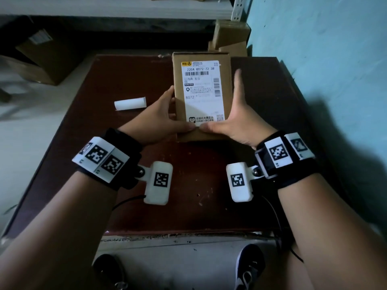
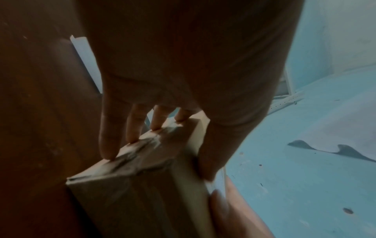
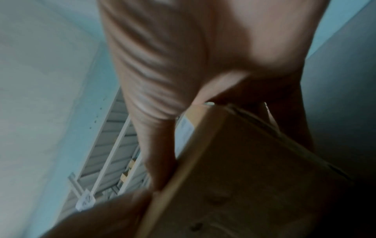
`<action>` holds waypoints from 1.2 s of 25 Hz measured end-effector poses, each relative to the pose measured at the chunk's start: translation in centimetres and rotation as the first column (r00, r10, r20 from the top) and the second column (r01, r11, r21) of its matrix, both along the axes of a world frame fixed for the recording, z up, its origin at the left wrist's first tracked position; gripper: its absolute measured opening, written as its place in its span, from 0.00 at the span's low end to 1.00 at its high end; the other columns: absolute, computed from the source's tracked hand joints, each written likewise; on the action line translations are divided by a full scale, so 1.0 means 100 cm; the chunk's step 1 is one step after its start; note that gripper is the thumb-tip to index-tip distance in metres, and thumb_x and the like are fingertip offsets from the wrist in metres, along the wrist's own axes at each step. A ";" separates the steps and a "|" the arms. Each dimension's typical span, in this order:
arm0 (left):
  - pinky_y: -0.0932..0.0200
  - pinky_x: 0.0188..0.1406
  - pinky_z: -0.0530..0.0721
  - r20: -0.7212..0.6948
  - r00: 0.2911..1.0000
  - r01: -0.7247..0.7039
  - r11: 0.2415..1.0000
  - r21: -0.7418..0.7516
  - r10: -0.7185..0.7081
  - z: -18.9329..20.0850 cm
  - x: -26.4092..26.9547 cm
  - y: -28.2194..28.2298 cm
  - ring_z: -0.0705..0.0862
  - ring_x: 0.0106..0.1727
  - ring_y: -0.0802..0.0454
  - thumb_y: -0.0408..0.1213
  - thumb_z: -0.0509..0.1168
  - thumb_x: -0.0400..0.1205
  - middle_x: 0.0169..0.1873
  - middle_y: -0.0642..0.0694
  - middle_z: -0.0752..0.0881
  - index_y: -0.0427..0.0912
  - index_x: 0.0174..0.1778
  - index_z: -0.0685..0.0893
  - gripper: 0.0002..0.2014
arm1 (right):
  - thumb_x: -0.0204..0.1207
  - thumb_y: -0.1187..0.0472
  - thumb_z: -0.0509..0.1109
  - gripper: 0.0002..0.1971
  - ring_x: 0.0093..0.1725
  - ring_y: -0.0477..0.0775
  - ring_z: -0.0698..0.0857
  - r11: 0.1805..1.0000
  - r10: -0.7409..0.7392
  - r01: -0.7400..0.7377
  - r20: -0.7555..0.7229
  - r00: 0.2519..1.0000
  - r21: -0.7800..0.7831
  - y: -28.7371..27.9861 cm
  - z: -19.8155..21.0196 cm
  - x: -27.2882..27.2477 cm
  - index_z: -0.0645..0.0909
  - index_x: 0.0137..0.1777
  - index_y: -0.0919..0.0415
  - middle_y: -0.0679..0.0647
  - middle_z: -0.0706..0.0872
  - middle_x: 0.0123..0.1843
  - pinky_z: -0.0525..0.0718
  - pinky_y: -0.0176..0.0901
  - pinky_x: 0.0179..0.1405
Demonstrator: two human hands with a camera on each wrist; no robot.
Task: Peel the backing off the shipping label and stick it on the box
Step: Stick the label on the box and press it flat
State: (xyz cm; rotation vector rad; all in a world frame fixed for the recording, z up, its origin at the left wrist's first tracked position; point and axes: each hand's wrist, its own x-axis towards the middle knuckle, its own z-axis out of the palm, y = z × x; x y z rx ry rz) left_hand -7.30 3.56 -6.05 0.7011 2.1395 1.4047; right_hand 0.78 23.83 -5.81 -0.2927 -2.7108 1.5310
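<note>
Shipping label (image 1: 202,91) lies flat on the top face of the cardboard box (image 1: 201,136), toward the far side of the brown table (image 1: 188,185). The left hand (image 1: 159,116) grips the box's left edge, fingertips on its side and thumb on top. The right hand (image 1: 236,114) lies straight-fingered along the right side, and the two thumbs nearly meet just below the label. A rolled white paper (image 1: 129,103) lies apart, to the left.

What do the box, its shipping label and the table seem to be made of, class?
Box: probably matte brown cardboard, creased at one end. Shipping label: smooth white printed paper, possibly faintly glossy. Table: dark reddish wood or veneer, scuffed, its near edge chipped.
</note>
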 end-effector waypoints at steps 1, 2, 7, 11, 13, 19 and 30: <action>0.49 0.61 0.88 -0.016 0.999 -0.037 0.999 -0.021 0.036 -0.001 0.000 0.002 0.88 0.60 0.56 0.40 0.77 0.76 0.68 0.53 0.83 0.52 0.83 0.61 0.43 | 0.68 0.53 0.83 0.67 0.75 0.36 0.64 1.000 0.027 -0.027 -0.002 1.000 0.008 -0.001 -0.001 0.000 0.28 0.86 0.50 0.46 0.61 0.86 0.62 0.36 0.75; 0.48 0.62 0.87 -0.024 0.997 -0.077 0.996 -0.034 0.076 -0.002 -0.001 0.002 0.87 0.61 0.56 0.46 0.77 0.75 0.68 0.53 0.82 0.52 0.83 0.61 0.43 | 0.69 0.52 0.82 0.63 0.76 0.38 0.67 0.999 0.036 -0.036 -0.011 0.999 -0.004 -0.002 -0.003 -0.001 0.32 0.87 0.50 0.45 0.66 0.84 0.65 0.39 0.76; 0.49 0.65 0.86 0.084 0.992 -0.099 0.990 0.099 0.091 -0.002 -0.002 -0.001 0.84 0.67 0.54 0.51 0.81 0.67 0.71 0.50 0.80 0.60 0.83 0.57 0.51 | 0.74 0.50 0.76 0.42 0.68 0.42 0.81 0.980 -0.055 0.048 -0.030 0.998 -0.195 0.008 -0.009 -0.007 0.57 0.83 0.49 0.42 0.81 0.71 0.77 0.51 0.74; 0.54 0.59 0.88 0.101 0.995 -0.034 0.982 0.187 0.015 0.007 0.001 -0.001 0.83 0.69 0.57 0.42 0.80 0.69 0.71 0.52 0.80 0.65 0.83 0.55 0.51 | 0.60 0.39 0.82 0.56 0.77 0.47 0.73 0.970 -0.156 0.133 -0.102 0.983 -0.202 0.014 -0.003 -0.005 0.50 0.84 0.42 0.50 0.73 0.80 0.73 0.59 0.77; 0.56 0.56 0.89 0.077 0.996 0.029 0.986 0.167 -0.043 0.008 0.005 0.003 0.84 0.67 0.60 0.37 0.79 0.71 0.72 0.53 0.79 0.63 0.84 0.54 0.51 | 0.54 0.35 0.84 0.70 0.82 0.50 0.65 0.984 -0.137 0.119 -0.144 0.980 -0.132 0.012 0.001 -0.004 0.36 0.85 0.41 0.53 0.60 0.86 0.70 0.63 0.79; 0.67 0.51 0.86 0.023 0.996 0.087 0.986 0.142 -0.091 0.011 0.011 0.003 0.83 0.65 0.68 0.31 0.77 0.73 0.72 0.54 0.77 0.59 0.85 0.52 0.51 | 0.61 0.44 0.85 0.47 0.68 0.43 0.81 0.952 -0.295 0.255 -0.293 0.910 -0.167 0.013 0.005 -0.001 0.64 0.77 0.52 0.50 0.80 0.69 0.88 0.52 0.62; 0.67 0.47 0.87 0.003 0.998 0.058 0.992 0.116 -0.059 0.012 0.014 0.008 0.84 0.60 0.70 0.31 0.77 0.73 0.69 0.55 0.76 0.58 0.85 0.50 0.52 | 0.57 0.33 0.80 0.58 0.71 0.41 0.70 0.966 -0.226 0.253 -0.284 0.932 0.062 0.002 0.010 -0.002 0.55 0.83 0.51 0.54 0.63 0.79 0.77 0.25 0.56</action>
